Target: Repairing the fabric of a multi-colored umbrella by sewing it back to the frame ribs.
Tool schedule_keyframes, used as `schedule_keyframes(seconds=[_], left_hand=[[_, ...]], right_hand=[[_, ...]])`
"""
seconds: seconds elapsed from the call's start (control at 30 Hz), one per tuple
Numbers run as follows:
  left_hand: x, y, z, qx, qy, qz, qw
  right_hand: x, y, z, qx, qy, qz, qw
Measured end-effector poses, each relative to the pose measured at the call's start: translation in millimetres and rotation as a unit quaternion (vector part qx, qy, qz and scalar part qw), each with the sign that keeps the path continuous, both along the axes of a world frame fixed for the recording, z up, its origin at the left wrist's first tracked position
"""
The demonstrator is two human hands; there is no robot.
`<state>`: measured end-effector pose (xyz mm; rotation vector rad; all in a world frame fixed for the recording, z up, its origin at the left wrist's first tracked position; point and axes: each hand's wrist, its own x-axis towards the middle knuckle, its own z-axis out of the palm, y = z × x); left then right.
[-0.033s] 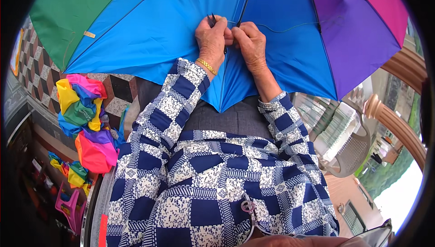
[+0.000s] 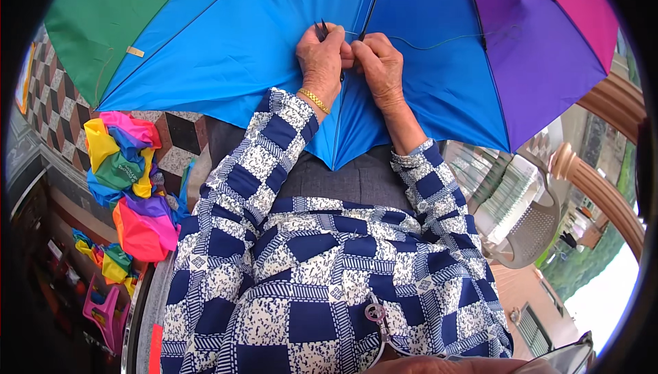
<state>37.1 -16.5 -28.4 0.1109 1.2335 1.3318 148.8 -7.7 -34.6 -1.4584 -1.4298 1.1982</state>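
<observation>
An open umbrella canopy (image 2: pixel 260 45) in green, blue, purple and pink lies across my lap, its underside with the thin black ribs toward me. My left hand (image 2: pixel 321 55) is closed round small black thread snips (image 2: pixel 320 30), the two pointed tips sticking up past the fingers. Close beside it, my right hand (image 2: pixel 380 65) pinches at a dark rib (image 2: pixel 371 7) near a joint; what sits between those fingertips is hidden. A thin light thread (image 2: pixel 432 45) runs from near the hands rightward over the blue panel to the purple one.
Bunched multicoloured umbrella cloth (image 2: pixel 130 168) lies at the left, near a pink plastic stool (image 2: pixel 107 316). A grey plastic chair (image 2: pixel 531 230) stands at the right, by a brown railing (image 2: pixel 596 185). Patterned tiles (image 2: pixel 58 79) cover the floor at the far left.
</observation>
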Motion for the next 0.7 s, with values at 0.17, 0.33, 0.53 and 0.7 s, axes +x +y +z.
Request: schedule_keyframes(seconds=[0.17, 0.33, 0.53, 0.7], left_hand=[[0.9, 1.0, -0.7, -0.013, 0.011, 0.001, 1.0], [0.9, 0.5, -1.7, -0.008, 0.013, 0.002, 1.0], [3.0, 0.2, -1.0, -0.011, 0.026, 0.002, 1.0], [4.9, 0.1, -2.3, -0.011, 0.028, 0.003, 1.0]], right_hand=[[-0.5, 1.4, -1.2, -0.015, 0.011, 0.0, 1.0], [-0.8, 1.9, -2.9, -0.014, 0.017, 0.002, 1.0], [0.1, 1.8, -1.5, -0.011, 0.012, 0.002, 1.0], [0.4, 1.3, -2.1, 0.0, 0.0, 0.006, 1.0]])
